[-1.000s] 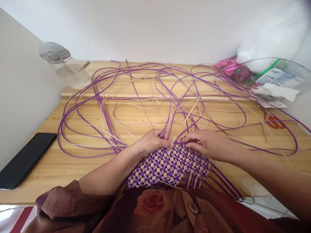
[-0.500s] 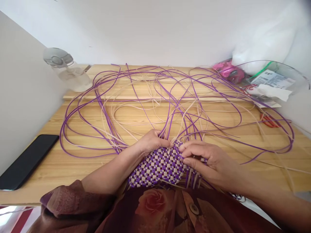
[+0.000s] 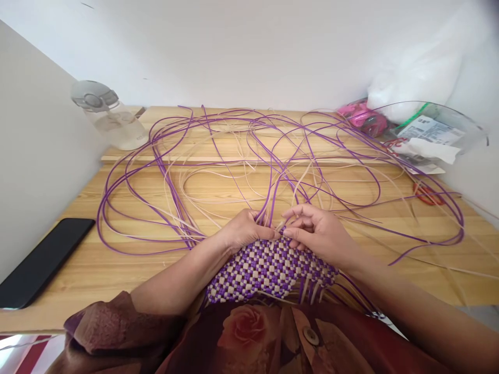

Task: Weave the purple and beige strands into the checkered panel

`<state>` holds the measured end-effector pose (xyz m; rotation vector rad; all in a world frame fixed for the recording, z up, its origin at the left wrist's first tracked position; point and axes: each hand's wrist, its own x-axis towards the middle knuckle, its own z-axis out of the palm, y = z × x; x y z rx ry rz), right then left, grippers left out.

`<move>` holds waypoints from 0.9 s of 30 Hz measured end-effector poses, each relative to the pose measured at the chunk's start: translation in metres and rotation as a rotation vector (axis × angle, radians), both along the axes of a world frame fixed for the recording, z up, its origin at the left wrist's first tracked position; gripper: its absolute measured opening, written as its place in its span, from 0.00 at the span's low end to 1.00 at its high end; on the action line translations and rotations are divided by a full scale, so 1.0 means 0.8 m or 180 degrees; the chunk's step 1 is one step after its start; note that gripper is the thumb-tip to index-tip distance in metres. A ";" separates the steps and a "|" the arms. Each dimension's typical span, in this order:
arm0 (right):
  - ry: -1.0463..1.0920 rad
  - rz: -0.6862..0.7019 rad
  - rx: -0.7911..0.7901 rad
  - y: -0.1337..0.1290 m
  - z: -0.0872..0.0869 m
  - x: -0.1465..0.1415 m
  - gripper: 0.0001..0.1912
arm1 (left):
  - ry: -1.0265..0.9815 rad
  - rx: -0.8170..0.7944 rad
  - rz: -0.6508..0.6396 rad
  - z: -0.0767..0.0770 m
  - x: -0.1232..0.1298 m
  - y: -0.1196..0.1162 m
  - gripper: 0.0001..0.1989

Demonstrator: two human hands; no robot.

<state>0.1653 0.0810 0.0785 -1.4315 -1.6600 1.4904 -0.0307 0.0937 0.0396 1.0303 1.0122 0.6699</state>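
A purple and cream woven piece (image 3: 257,270) in a checkered pattern lies at the table's near edge, against my shirt. My left hand (image 3: 249,228) grips its upper edge, thumb on the weave and fingers behind. At the same edge, just to the right, my right hand (image 3: 312,228) has thumb and index finger pinched near a cream strand; the exact grip is partly hidden. Long purple strands (image 3: 167,179) and cream strands fan out from the weave over the table in big loops. More strand ends hang below the piece on the right.
A black phone (image 3: 47,262) lies at the left. A clear bottle with a grey lid (image 3: 113,117) stands at the back left. Red-handled scissors (image 3: 428,194), a pink item (image 3: 360,117), papers (image 3: 432,130) and a white plastic bag (image 3: 417,78) are on the right.
My right hand has moved up and slightly left from the weave's right part to its upper edge, uncovering that part. My left hand keeps its hold.
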 end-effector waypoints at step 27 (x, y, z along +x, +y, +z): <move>-0.0461 0.0988 0.0724 0.052 0.131 -0.035 0.22 | -0.0042 -0.0151 0.0124 -0.005 0.005 0.002 0.08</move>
